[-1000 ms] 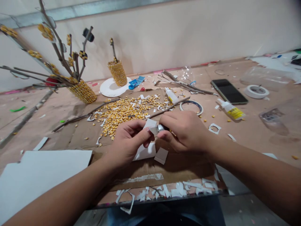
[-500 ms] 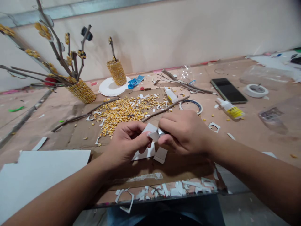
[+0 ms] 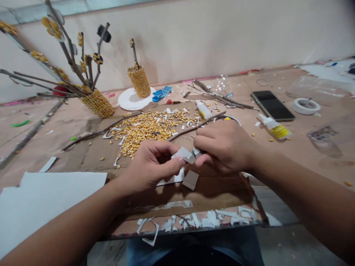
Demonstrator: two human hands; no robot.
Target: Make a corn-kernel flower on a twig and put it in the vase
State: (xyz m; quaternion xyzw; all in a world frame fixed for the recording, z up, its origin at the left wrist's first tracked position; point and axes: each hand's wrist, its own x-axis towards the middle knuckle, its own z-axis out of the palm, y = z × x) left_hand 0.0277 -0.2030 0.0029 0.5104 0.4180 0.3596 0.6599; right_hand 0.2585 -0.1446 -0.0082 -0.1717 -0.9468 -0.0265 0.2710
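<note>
White card was pinched between thumb and fingers of the left hand, mid-scene, while the right hand gripped a silver-tipped tool at the card's right edge. Nearer lay a greyish square; corn kernels spread farther left, a phone far right.

on the table lie cardboard, a phone, tape.

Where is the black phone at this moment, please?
In the head view, the phone lies toward the right of the table, just behind the right-hand glue bottle and left of the white tape roll.
</note>
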